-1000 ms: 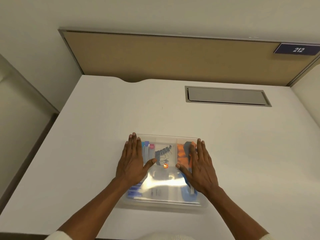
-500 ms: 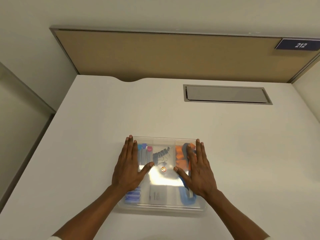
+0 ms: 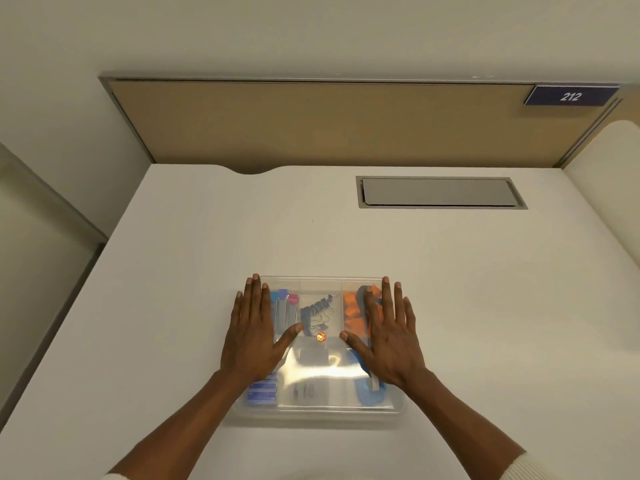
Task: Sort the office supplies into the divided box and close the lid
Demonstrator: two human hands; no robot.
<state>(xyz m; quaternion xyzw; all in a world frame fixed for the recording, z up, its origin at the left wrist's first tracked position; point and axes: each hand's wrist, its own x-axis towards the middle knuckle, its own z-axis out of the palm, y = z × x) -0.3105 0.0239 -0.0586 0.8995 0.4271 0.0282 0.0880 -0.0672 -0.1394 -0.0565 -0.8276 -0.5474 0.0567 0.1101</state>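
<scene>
A clear plastic divided box [image 3: 318,412] lies on the white desk with its transparent lid [image 3: 322,375] down over it. Through the lid I see pens with coloured caps [image 3: 284,303] at the left, black binder clips [image 3: 317,310] in the middle, orange pieces [image 3: 351,308] at the right, a blue item [image 3: 369,393] at the near right and blue-labelled packs [image 3: 261,393] at the near left. My left hand [image 3: 254,337] rests flat on the lid's left side, fingers spread. My right hand [image 3: 389,337] lies flat on the right side. Neither hand holds anything.
The white desk [image 3: 173,289] runs on around the box. A grey cable hatch [image 3: 440,192] is set into it at the back right. A tan partition [image 3: 311,126] stands behind, with a blue sign reading 212 [image 3: 569,96].
Both hands stay flat on the lid in the same places. Only the view has shifted slightly.
</scene>
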